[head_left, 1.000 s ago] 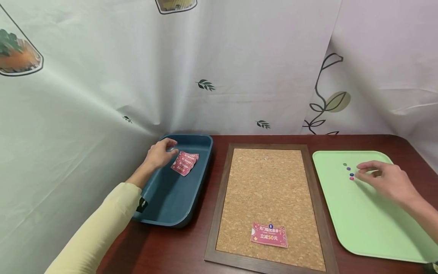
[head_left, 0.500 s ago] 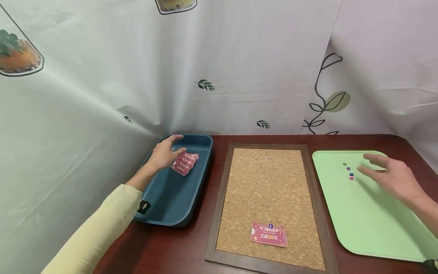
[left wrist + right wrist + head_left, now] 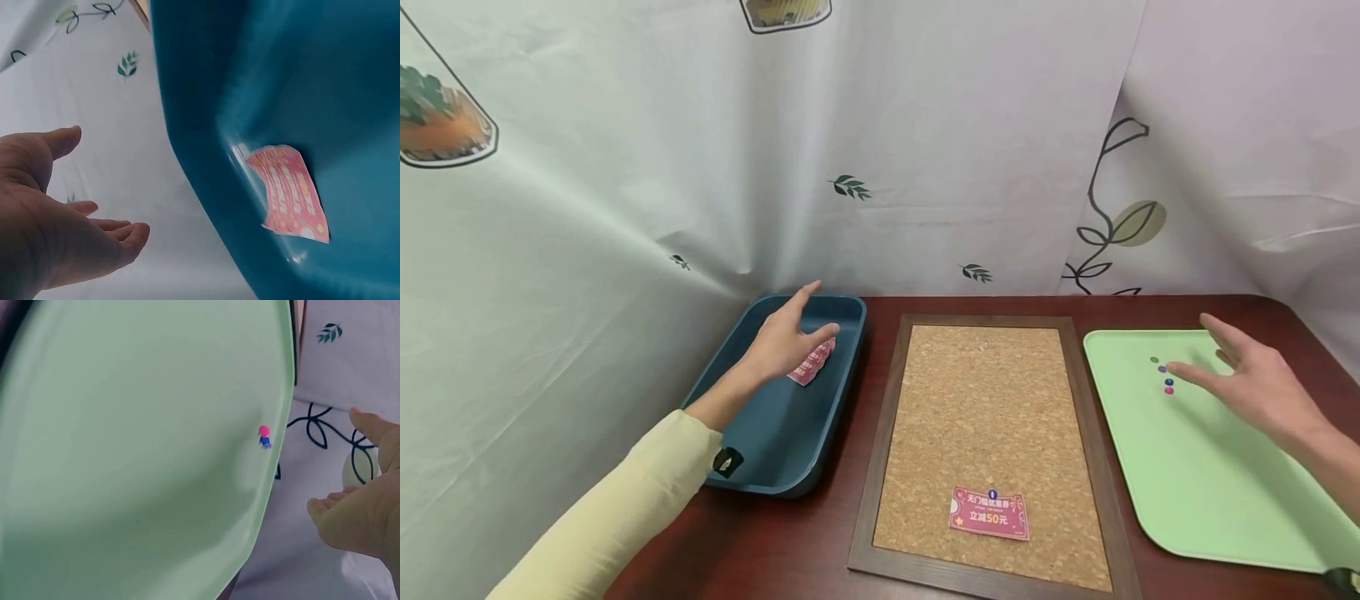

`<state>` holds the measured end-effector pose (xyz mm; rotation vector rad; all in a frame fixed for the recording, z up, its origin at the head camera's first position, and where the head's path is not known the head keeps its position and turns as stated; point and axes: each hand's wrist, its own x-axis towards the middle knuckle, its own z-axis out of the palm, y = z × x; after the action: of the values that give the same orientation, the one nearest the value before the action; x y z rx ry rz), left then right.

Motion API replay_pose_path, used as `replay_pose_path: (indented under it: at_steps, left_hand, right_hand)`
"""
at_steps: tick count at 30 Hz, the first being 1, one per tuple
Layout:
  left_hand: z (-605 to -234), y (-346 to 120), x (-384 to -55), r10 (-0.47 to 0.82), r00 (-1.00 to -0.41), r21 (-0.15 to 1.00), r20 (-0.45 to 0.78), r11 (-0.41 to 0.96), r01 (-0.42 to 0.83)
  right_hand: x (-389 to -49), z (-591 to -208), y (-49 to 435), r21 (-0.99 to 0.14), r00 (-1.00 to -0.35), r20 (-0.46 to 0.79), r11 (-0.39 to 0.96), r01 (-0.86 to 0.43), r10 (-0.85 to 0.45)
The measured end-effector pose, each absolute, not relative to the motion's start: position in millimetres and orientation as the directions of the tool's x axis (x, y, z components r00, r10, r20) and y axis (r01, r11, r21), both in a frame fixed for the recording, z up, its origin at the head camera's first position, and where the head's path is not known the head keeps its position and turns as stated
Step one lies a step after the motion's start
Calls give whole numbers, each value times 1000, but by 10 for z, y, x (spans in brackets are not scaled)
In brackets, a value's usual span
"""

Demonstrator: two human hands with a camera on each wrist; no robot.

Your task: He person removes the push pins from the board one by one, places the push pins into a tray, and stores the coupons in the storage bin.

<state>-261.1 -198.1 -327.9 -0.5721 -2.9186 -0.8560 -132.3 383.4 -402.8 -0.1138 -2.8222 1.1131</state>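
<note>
Over the blue tray [image 3: 767, 450] my left hand [image 3: 782, 343] hovers with thumb and fingers spread, holding nothing. Below it a fanned stack of pink coupons [image 3: 812, 363] lies on the tray's floor, partly hidden by the hand; the left wrist view shows the coupons [image 3: 290, 194] whole. My right hand [image 3: 1255, 379], thumb and fingers apart, is above the green tray [image 3: 1210, 492]. Several small push pins [image 3: 1168, 382] in green, purple, blue and pink lie in a row by its thumb. On the framed corkboard [image 3: 992, 417] one pink coupon [image 3: 988, 517] hangs from a blue push pin [image 3: 992, 494].
The corkboard's brown wooden frame [image 3: 880, 467] lies between the two trays on a dark red table [image 3: 775, 542]. A small clear object [image 3: 982, 344] sits near the board's top. A pale patterned cloth [image 3: 925, 167] rises behind the table.
My left hand has moved right and up, its fingers spreading, and covers more of the coupons. My right hand has opened out from its pinched shape beside the push pins.
</note>
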Motion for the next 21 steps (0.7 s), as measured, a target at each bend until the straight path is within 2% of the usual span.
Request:
replay_pose_path:
  at_steps: [10, 16, 21]
  left_hand:
    - [-3275, -1782, -2427, 380, -920, 625, 90, 698, 350]
    - [-3315, -1672, -2327, 424, -897, 607, 124, 683, 407]
    - [-3341, -1591, -2250, 468, -874, 606, 131, 659, 444]
  right_hand:
    - [-1302, -3970, 3579, -731, -993, 112, 680, -55, 40]
    - [-1278, -3942, 3404, -737, -984, 180, 661, -142, -10]
    - [-1275, -3917, 3239, -729, -983, 182, 666, -156, -31]
